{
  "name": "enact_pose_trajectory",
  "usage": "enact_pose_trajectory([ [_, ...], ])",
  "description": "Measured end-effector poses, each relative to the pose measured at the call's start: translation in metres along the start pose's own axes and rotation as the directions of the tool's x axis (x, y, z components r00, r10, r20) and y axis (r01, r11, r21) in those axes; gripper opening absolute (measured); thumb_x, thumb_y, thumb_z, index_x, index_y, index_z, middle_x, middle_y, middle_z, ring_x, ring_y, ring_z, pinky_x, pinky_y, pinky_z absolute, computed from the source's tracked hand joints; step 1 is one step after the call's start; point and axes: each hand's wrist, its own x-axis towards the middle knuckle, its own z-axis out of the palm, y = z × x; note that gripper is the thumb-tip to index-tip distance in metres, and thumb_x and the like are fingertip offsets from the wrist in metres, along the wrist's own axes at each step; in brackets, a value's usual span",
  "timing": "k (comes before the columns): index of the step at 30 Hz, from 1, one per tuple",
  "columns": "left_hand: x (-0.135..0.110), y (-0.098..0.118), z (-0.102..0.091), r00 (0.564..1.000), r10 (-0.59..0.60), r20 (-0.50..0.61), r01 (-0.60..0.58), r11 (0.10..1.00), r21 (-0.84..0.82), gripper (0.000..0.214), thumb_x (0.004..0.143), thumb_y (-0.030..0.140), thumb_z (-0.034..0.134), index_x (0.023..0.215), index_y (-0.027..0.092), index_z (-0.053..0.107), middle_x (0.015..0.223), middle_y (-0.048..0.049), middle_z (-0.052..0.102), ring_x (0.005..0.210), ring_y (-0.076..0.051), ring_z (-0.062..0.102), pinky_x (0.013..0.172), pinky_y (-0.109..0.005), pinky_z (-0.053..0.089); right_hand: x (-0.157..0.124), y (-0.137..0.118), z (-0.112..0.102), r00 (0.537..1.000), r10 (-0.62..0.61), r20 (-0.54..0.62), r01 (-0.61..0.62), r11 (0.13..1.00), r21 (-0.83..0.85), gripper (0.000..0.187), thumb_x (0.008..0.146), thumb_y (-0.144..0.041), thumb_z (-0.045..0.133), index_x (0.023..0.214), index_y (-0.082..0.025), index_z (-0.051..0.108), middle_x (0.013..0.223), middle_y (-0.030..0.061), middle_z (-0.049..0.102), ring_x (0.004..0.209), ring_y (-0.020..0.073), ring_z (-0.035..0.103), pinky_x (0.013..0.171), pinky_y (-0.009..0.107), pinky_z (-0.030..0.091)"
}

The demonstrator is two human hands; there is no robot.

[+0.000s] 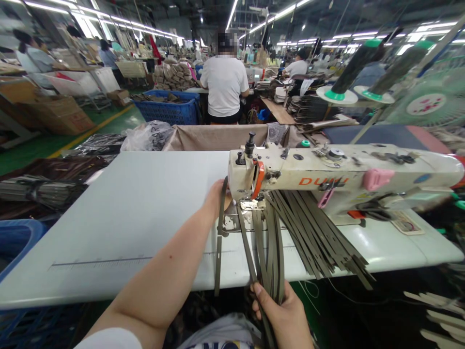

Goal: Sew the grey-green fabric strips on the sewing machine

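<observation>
A cream sewing machine stands on the white table. My left hand reaches behind the machine's head and grips a grey-green strap that hangs down over the table's front edge. My right hand is low at the table's near edge, fingers closed round a bundle of similar straps running up to the presser foot. A fan of several more straps lies under the machine arm, spilling off the table edge.
A person in a white shirt stands with their back to me beyond the table. Blue crates sit at the far left and at my near left. Thread cones and a fan are to the right. Strap stacks lie left.
</observation>
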Motion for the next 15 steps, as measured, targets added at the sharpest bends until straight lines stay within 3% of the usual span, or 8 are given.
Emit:
enact_pose_trajectory([
  [3,-0.003,0.002,-0.009,0.994,0.074,0.076,-0.086,0.983,0.165,0.043,0.077,0.024,0.083,0.120,0.018,0.081,0.132,-0.0136,0.082,0.131,-0.041,0.073,0.121,-0.059,0.060,0.000,-0.002,0.001,1.000,0.009,0.004,-0.009,1.000,0.009,0.069,0.064,-0.076,0.107,0.085,-0.019,0.074,0.057,0.0023,0.072,0.049,0.0169,0.060,0.053,0.027,0.046],
  [7,-0.010,0.003,-0.018,0.951,0.145,0.275,-0.211,0.950,0.231,0.084,0.052,0.029,0.106,0.131,0.019,0.081,0.141,-0.0152,0.077,0.141,-0.048,0.066,0.129,-0.064,0.052,-0.001,-0.003,-0.005,0.999,0.029,0.041,-0.030,0.999,0.039,0.072,0.062,-0.080,0.108,0.081,-0.020,0.073,0.058,0.0023,0.073,0.050,0.0161,0.060,0.053,0.027,0.045],
  [12,-0.013,0.005,-0.022,0.942,0.083,0.324,-0.158,0.964,0.212,0.108,0.056,0.038,0.109,0.154,0.017,0.069,0.150,-0.0204,0.072,0.141,-0.050,0.065,0.128,-0.069,0.050,-0.002,-0.003,-0.022,0.979,0.135,0.152,-0.147,0.987,0.069,0.075,0.074,-0.089,0.097,0.075,-0.016,0.079,0.062,0.0080,0.077,0.053,0.0151,0.064,0.056,0.025,0.048],
  [15,-0.012,0.005,-0.023,0.950,0.077,0.304,-0.146,0.967,0.211,0.113,0.052,0.036,0.110,0.156,0.017,0.068,0.158,-0.0213,0.067,0.147,-0.050,0.062,0.131,-0.070,0.047,-0.003,-0.002,-0.028,0.965,0.198,0.175,-0.228,0.958,0.175,0.073,0.064,-0.082,0.106,0.085,-0.015,0.087,0.070,0.0082,0.081,0.057,0.0172,0.070,0.054,0.024,0.050],
])
